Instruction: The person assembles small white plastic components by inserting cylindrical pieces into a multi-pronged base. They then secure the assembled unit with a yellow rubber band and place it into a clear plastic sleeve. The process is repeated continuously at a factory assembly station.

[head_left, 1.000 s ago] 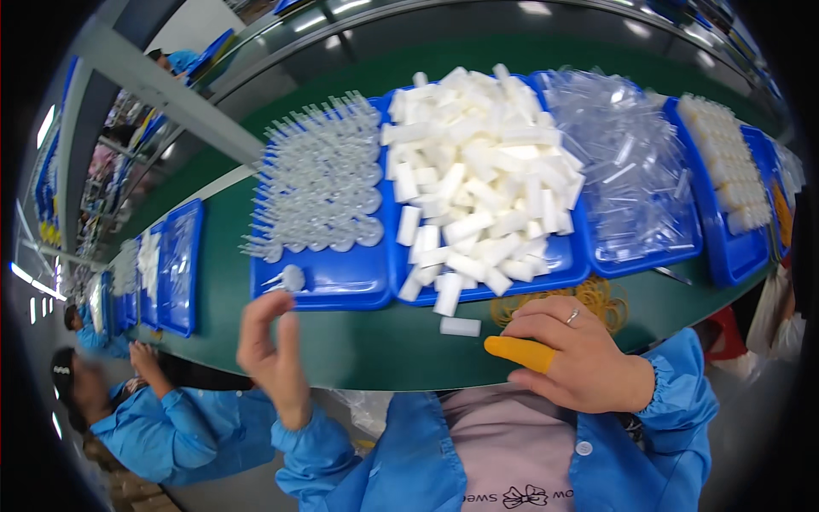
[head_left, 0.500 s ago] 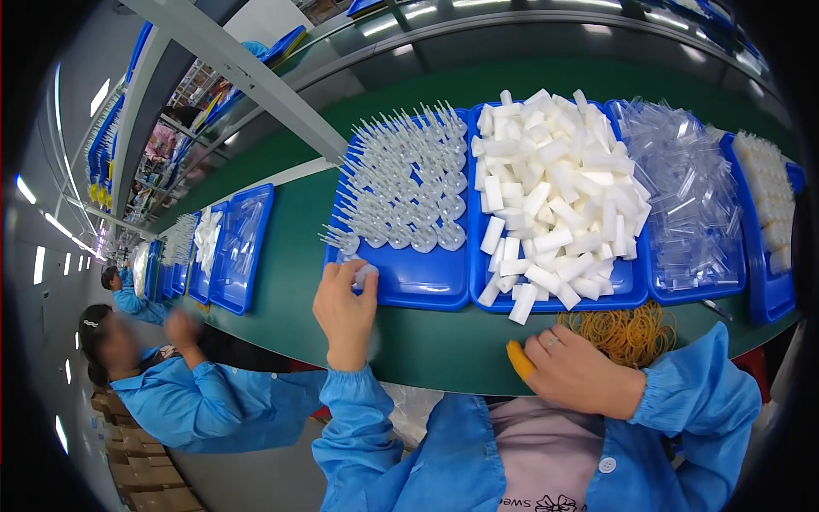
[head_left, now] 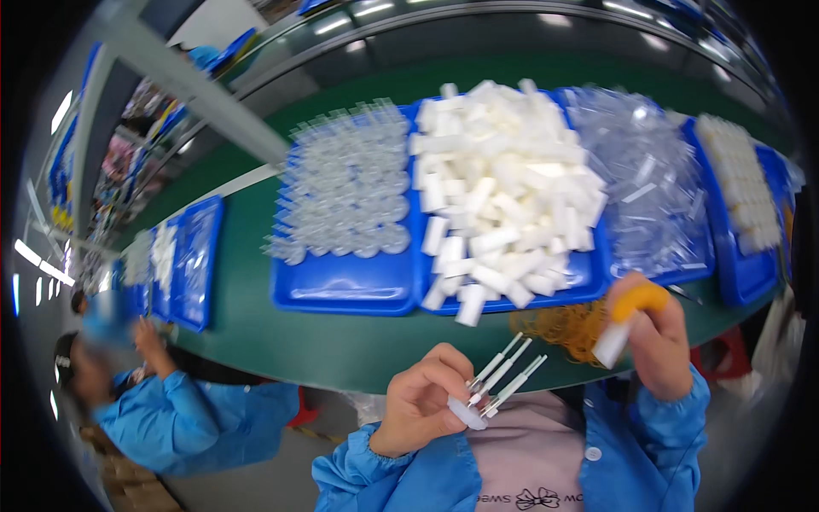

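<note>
In front of my body, my left hand (head_left: 418, 405) pinches a whitish pronged plastic part (head_left: 467, 413) by its rounded base. Three slim prongs rise from it, tilted up to the right. My right hand (head_left: 659, 346), a yellow cover on one finger, is raised beside the tangle of rubber bands (head_left: 554, 328). A short white foam-like block (head_left: 609, 345) is gripped in it, slightly blurred, apart from the prongs. Behind are a blue tray (head_left: 345, 294) with rows of similar pronged parts and another blue tray (head_left: 584, 269) heaped with white blocks (head_left: 495, 196).
Right of the blocks stands a tray of clear plastic pieces (head_left: 640, 179); beyond it a tray of cream pieces (head_left: 738, 183). A metal post (head_left: 196, 94) slants over the green bench (head_left: 247, 341). At left sits a co-worker in blue (head_left: 179, 418).
From the pronged-part tray, my left hand has come down and right with one part. My right hand has risen rightward and now grips a white block. The whole view has shifted.
</note>
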`<state>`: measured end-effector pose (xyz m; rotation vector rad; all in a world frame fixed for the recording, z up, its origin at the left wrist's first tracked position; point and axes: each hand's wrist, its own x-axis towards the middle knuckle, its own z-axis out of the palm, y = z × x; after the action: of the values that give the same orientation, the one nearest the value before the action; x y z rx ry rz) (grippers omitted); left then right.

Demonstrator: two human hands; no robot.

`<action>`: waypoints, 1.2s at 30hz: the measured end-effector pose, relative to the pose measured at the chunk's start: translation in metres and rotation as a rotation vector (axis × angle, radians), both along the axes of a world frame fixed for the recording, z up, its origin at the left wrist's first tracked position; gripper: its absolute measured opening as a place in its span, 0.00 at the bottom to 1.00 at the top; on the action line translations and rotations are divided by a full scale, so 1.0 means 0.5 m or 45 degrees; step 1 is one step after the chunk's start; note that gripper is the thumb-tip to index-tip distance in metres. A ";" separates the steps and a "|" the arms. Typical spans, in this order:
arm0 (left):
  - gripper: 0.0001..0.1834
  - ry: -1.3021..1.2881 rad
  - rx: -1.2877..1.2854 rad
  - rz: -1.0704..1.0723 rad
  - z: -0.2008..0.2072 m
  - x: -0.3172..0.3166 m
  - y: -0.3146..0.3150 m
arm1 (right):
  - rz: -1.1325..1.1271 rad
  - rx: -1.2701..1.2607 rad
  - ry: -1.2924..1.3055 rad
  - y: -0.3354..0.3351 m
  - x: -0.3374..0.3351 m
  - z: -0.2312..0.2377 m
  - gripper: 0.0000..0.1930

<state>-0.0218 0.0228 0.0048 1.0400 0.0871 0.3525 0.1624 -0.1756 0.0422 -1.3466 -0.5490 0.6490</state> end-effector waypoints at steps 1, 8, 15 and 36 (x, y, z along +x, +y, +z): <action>0.10 0.012 0.019 -0.026 -0.007 0.009 -0.009 | -0.022 0.023 0.001 0.002 0.009 -0.013 0.07; 0.12 0.033 0.091 -0.212 -0.011 0.044 -0.053 | 0.016 0.059 0.404 0.007 0.022 -0.040 0.11; 0.13 0.050 0.279 -0.252 -0.003 0.050 -0.041 | 0.086 0.030 0.502 -0.002 0.026 -0.050 0.09; 0.14 0.123 0.658 0.694 -0.007 -0.008 -0.047 | 0.325 -0.010 -0.797 0.103 -0.007 -0.004 0.20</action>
<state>-0.0258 -0.0006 0.0012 1.5421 0.3864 0.8494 0.1589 -0.1240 0.0402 -1.4978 -1.2370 0.4217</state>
